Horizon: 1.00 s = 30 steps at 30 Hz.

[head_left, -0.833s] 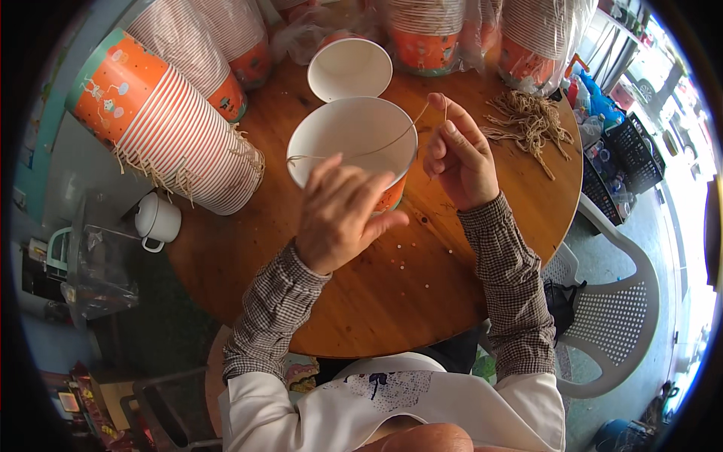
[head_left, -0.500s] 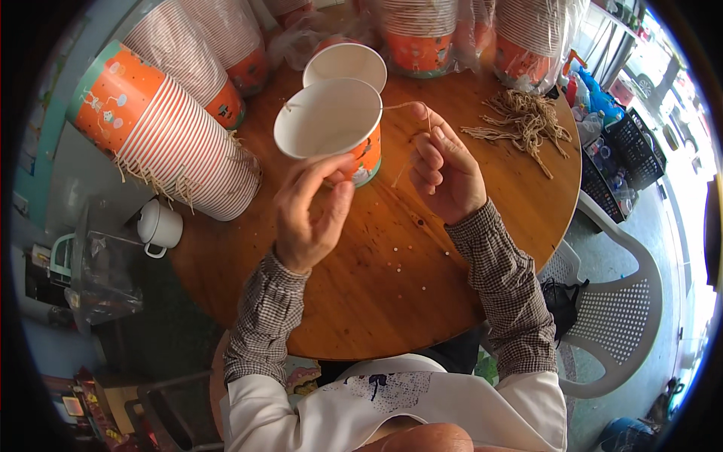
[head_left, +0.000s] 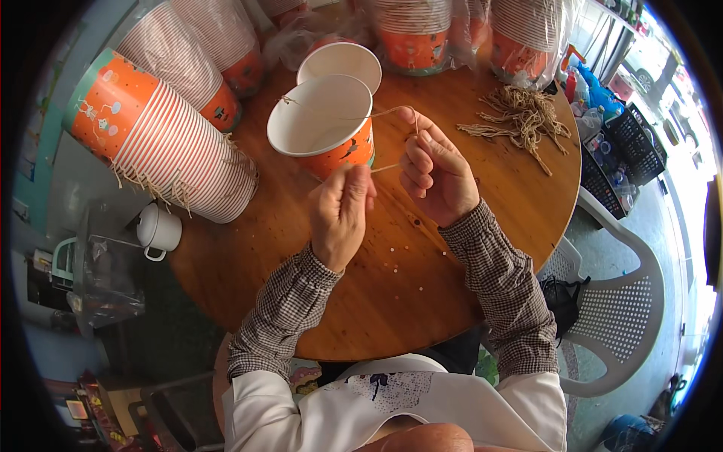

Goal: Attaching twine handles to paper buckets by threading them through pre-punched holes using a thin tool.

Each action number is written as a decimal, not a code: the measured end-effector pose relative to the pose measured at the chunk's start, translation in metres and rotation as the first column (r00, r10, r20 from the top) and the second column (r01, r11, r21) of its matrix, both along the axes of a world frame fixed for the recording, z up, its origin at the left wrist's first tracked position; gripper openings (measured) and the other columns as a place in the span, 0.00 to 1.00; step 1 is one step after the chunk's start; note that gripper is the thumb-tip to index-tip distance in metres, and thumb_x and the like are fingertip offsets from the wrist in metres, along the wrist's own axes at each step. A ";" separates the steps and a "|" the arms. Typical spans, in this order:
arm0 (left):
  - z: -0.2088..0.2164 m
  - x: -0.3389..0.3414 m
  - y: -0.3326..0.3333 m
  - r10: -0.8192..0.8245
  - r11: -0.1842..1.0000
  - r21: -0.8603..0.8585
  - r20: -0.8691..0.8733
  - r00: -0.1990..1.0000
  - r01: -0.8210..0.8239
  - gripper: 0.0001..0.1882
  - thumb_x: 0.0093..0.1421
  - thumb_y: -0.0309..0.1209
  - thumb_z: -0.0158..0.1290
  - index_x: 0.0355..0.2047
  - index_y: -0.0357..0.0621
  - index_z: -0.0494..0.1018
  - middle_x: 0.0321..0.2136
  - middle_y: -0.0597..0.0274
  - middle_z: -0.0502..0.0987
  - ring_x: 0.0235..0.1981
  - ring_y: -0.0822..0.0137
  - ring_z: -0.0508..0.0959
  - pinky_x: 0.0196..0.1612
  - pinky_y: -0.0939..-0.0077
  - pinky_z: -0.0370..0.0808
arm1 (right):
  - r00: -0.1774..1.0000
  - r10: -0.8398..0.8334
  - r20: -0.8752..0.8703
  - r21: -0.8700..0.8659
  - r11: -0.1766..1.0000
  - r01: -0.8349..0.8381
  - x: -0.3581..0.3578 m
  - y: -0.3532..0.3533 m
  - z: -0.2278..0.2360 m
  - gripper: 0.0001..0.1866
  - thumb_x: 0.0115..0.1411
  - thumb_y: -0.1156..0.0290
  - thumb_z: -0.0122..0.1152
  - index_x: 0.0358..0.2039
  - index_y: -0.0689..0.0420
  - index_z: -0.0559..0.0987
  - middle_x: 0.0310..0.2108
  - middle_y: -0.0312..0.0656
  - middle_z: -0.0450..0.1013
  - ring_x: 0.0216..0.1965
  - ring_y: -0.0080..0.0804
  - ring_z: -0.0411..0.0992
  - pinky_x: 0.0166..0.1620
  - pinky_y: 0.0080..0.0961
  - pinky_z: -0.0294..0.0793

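Observation:
An orange paper bucket (head_left: 337,157) with a white inside stands in front of me, its mouth facing up. A thin tan cord (head_left: 386,112) runs from inside the bucket over its right rim to my right hand (head_left: 439,172), which pinches it between thumb and fingers. Just in front of the bucket, my left hand (head_left: 341,215) is closed on a length of the same cord, which stretches across toward the right hand. A small knot of cord shows at the bucket's left rim. Right behind stands a second paper bucket (head_left: 343,63).
A tall leaning stack of orange buckets (head_left: 184,147) with cords hanging from it stands at the left, beside a white enamel mug (head_left: 159,230). More stacks in plastic line the back. Loose tan cords (head_left: 521,123) lie in a pile at the right. Small white bits dot the wooden table (head_left: 361,309).
My left hand has moved right, away from the bucket's side, and closed on the cord near my right hand. The bucket has shifted slightly left.

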<state>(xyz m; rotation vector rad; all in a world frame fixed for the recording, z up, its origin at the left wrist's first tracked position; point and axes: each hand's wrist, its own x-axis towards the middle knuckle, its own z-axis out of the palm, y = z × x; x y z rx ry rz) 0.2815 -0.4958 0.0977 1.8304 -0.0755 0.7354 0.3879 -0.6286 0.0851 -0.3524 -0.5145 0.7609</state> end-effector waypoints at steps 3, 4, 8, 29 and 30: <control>0.001 0.000 0.005 0.073 0.988 0.136 0.046 0.996 -0.079 0.17 0.70 0.34 0.45 0.25 0.39 0.68 0.18 0.68 0.69 0.19 0.78 0.67 0.22 0.81 0.65 | 0.998 -0.050 0.025 -0.070 0.996 0.052 -0.005 0.002 0.003 0.20 0.69 0.67 0.43 0.59 0.58 0.62 0.20 0.28 0.59 0.17 0.16 0.55 0.19 0.15 0.60; 0.004 0.000 0.005 0.089 0.981 0.173 0.013 0.996 -0.090 0.19 0.71 0.35 0.42 0.24 0.38 0.67 0.18 0.68 0.68 0.20 0.76 0.67 0.25 0.81 0.65 | 0.999 -0.045 0.027 -0.081 0.996 0.047 -0.006 0.003 0.003 0.20 0.69 0.67 0.44 0.59 0.58 0.62 0.20 0.28 0.59 0.17 0.16 0.55 0.19 0.14 0.60; 0.001 0.000 0.004 -0.002 1.000 -0.026 -0.053 0.999 0.001 0.21 0.72 0.36 0.39 0.22 0.38 0.66 0.18 0.67 0.69 0.21 0.75 0.67 0.29 0.80 0.66 | 0.999 -0.038 -0.003 -0.080 0.996 0.038 -0.007 0.003 0.003 0.20 0.69 0.68 0.44 0.60 0.58 0.61 0.20 0.28 0.59 0.17 0.16 0.55 0.19 0.14 0.60; -0.009 0.006 0.009 0.002 0.999 -0.048 -0.076 0.997 -0.006 0.15 0.67 0.34 0.50 0.27 0.37 0.70 0.18 0.66 0.71 0.19 0.75 0.70 0.22 0.79 0.67 | 0.999 -0.054 0.004 -0.108 0.993 0.054 0.000 0.004 -0.004 0.18 0.69 0.68 0.45 0.58 0.59 0.64 0.21 0.30 0.63 0.17 0.17 0.59 0.21 0.16 0.63; -0.011 0.007 0.013 0.063 0.995 0.077 -0.028 0.998 -0.060 0.13 0.67 0.33 0.51 0.27 0.36 0.70 0.19 0.64 0.73 0.19 0.74 0.71 0.23 0.78 0.68 | 0.999 -0.052 0.005 -0.108 0.993 0.053 0.000 0.006 -0.002 0.18 0.69 0.68 0.45 0.58 0.59 0.64 0.21 0.30 0.63 0.17 0.17 0.59 0.21 0.16 0.63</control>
